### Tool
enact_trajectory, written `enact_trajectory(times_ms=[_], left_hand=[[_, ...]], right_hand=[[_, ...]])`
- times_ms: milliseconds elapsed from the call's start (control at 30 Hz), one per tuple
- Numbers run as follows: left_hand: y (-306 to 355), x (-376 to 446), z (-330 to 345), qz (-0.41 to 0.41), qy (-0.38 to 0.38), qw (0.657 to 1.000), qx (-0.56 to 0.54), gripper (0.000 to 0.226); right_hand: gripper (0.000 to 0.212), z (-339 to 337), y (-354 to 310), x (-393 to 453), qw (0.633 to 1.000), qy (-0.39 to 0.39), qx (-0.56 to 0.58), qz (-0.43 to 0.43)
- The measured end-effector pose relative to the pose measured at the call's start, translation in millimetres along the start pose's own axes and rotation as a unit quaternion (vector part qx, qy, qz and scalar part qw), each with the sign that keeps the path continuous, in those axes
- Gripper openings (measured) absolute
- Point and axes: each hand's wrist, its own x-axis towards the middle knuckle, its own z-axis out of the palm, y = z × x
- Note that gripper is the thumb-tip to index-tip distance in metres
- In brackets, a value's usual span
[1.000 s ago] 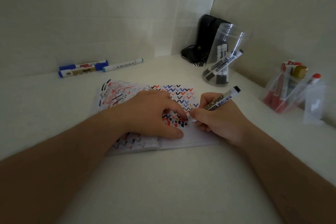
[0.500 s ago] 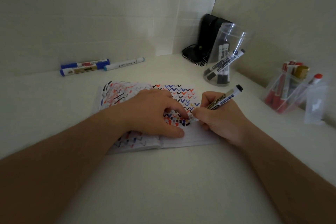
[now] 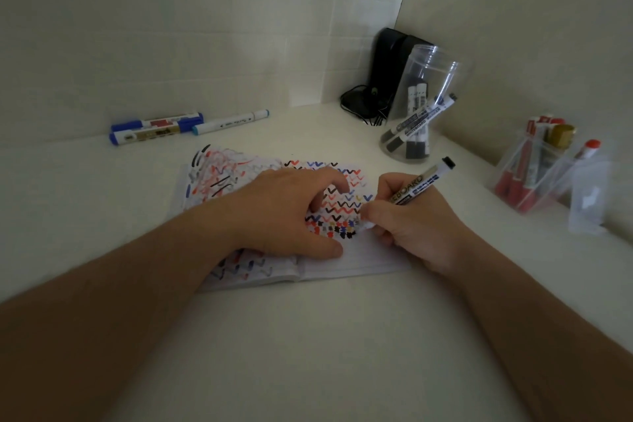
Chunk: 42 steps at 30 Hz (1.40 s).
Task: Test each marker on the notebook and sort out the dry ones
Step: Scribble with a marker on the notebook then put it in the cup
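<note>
Marker [image 3: 422, 184] gripped by right hand [image 3: 416, 226], tip on notebook [image 3: 346, 209]

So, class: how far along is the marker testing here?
Done: the notebook is crowded with test squiggles, and three markers lie apart by the wall. In hand: the right hand writes with a black marker; the left hand steadies the page. Left, perhaps: markers in the jar and red ones in the holder.

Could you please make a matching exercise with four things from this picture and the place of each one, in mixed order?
Things:
1. black whiteboard marker
2. notebook
3. blue markers
4. red markers

Places:
A. under the left hand
B. in the right hand
C. in a clear holder at the right wall
D. lying by the back wall

Pairs: 1-B, 2-A, 3-D, 4-C
</note>
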Motion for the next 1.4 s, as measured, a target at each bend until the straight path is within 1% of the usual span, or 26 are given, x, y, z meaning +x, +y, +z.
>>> enact_trajectory(times_ms=[67,133,167,200,267,300,333,400,433,467,600,700,867,1100,1167,1267,1400], left_hand=[[-2.3,-0.3,-0.9,-0.024,-0.004,0.999,-0.048,0.057],[-6.7,-1.0,-3.9,-0.036,0.0,0.996,-0.076,0.055],[-8.7,-1.6,-5.9,-0.036,0.015,0.996,-0.076,0.056],[-10.6,-2.6,-7.9,-0.034,0.034,0.996,-0.082,0.053],[-12.3,-4.2,-10.9,-0.035,0.061,0.991,-0.113,0.04],[-12.4,-4.5,-11.9,-0.037,0.067,0.988,-0.131,0.033],[-11.7,-4.7,-12.5,-0.04,0.07,0.986,-0.147,0.029],[-9.3,-5.3,-13.6,-0.04,0.077,0.981,-0.175,0.027],[-8.0,-5.4,-14.5,-0.036,0.083,0.979,-0.182,0.026],[-7.2,-5.6,-15.1,-0.033,0.09,0.979,-0.182,0.024],[-7.7,-4.7,-14.0,-0.022,0.093,0.982,-0.163,0.016],[-9.0,-3.8,-10.7,-0.017,0.09,0.983,-0.158,0.016],[-8.3,-2.9,-9.7,0.004,0.104,0.982,-0.155,0.024],[-10.6,-1.8,-9.3,0.001,0.103,0.984,-0.145,0.024],[-11.3,-2.0,-9.3,0.0,0.104,0.985,-0.14,0.025],[-11.2,-2.2,-9.7,0.002,0.106,0.987,-0.122,0.027],[-10.7,-3.0,-9.5,0.008,0.124,0.987,-0.103,0.027]], right_hand=[[0.034,-3.5,-0.4,1.2,0.996,0.0,0.087,-0.006],[0.029,-7.0,-0.5,1.5,0.984,-0.017,0.177,-0.013],[0.024,-9.3,-0.2,1.4,0.978,-0.026,0.208,-0.014],[0.02,-11.0,0.1,2.0,0.973,-0.035,0.229,-0.014],[0.014,-15.3,0.7,3.4,0.966,-0.048,0.255,-0.005],[0.006,-18.2,0.8,4.2,0.962,-0.056,0.267,0.004],[0.006,-20.3,0.3,4.9,0.956,-0.066,0.286,0.015],[0.028,-23.8,1.8,6.3,0.945,-0.083,0.315,0.033],[0.034,-24.3,1.7,6.5,0.944,-0.078,0.318,0.037],[0.035,-24.0,1.7,6.2,0.945,-0.073,0.318,0.037],[0.011,-20.5,2.9,5.8,0.945,-0.061,0.322,0.026],[0.004,-18.8,3.9,5.6,0.95,-0.052,0.308,0.016],[0.008,-17.2,3.6,5.8,0.956,-0.037,0.29,0.012],[0.008,-19.2,1.7,5.5,0.956,-0.036,0.288,0.034],[0.005,-18.9,1.5,5.5,0.961,-0.032,0.273,0.031],[0.009,-15.9,1.6,4.4,0.966,-0.023,0.256,0.025],[0.008,-15.5,1.6,4.0,0.968,-0.025,0.248,0.02]])
